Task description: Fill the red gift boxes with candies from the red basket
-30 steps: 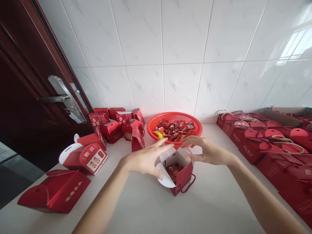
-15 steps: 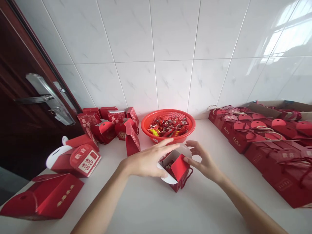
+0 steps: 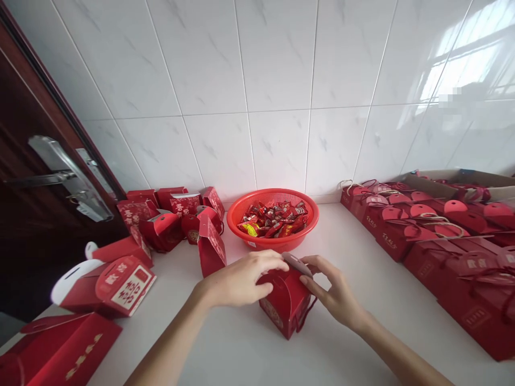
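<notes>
Red box (image 3: 287, 303) flaps (image 3: 298, 265) folded over since prev., R hand (image 3: 341, 296) prob. pinching one.

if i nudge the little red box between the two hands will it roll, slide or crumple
The box would probably slide rather than roll: it has flat sides and stands on a smooth-looking counter. It looks like folded card, so a hard squeeze might dent it. The top flap at the right hand looks thin, so likely bends easily.

1. A small red box (image 3: 286, 308) stands upright on the desk (image 3: 241, 356), one corner pointing near.
2. Gold pattern, left face; red cord (image 3: 307, 315), right.
3. Its greyish far flap (image 3: 296, 264) sits tilted up.
</notes>
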`<state>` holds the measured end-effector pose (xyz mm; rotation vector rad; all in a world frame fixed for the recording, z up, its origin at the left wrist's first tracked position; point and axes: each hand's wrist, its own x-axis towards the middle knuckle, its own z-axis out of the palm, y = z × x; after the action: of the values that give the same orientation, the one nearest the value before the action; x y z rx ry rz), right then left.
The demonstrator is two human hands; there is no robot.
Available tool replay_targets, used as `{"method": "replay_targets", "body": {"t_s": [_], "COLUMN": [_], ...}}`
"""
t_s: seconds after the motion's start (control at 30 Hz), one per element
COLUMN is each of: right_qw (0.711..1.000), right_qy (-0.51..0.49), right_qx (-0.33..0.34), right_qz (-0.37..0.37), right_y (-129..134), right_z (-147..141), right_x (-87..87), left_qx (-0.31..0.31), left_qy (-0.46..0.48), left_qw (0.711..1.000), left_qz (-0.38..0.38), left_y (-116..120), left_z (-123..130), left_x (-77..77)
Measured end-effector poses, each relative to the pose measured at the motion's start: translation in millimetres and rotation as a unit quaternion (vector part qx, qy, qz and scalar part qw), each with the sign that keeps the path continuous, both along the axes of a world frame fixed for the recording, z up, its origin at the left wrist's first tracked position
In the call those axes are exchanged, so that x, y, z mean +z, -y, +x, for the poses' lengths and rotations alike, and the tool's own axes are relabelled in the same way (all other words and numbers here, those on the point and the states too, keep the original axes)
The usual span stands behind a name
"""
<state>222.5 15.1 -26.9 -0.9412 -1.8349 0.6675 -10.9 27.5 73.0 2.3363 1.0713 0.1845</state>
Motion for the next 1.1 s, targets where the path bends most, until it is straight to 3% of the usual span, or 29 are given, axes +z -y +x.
{"method": "replay_targets", "body": {"t_s": [0.27,0.47,0.57,0.67,0.87,1.0,1.1], "right_qw": [0.998,0.994,0.998,0.996,0.965,0.951,0.938], "right_qy": [0.041,0.064,0.052,0.063,0.075,0.040,0.080], "right_qx": [0.020,0.024,-0.010,-0.027,0.092,0.129,0.148], "right_qz": [0.052,0.080,0.038,-0.057,-0.235,-0.279,-0.303], "right_y": [2.1,2.9,1.5,-3.5,-17.6,-21.9,-21.6], "right_z": [3.2,2.3,3.6,10.9,31.0,36.9,38.2], "right_x": [-7.4,-7.5,-4.7,-0.1,8.9,11.7,12.2], "left_qx": [0.066,0.011,0.007,0.009,0.038,0.033,0.048], "left_qy": [0.015,0.020,0.010,0.012,-0.013,0.012,0.008], "left_qw": [0.997,0.999,0.998,0.997,0.992,0.991,0.993], "left_qz": [-0.029,-0.030,-0.057,-0.073,-0.119,-0.128,-0.104], "left_y": [-10.5,-15.6,-21.1,-25.0,-22.4,-21.8,-23.3], "left_z": [2.1,4.1,4.5,3.7,3.9,4.6,5.2], "left_x": [-9.8,-15.9,-22.8,-26.9,-22.6,-21.6,-21.8]}}
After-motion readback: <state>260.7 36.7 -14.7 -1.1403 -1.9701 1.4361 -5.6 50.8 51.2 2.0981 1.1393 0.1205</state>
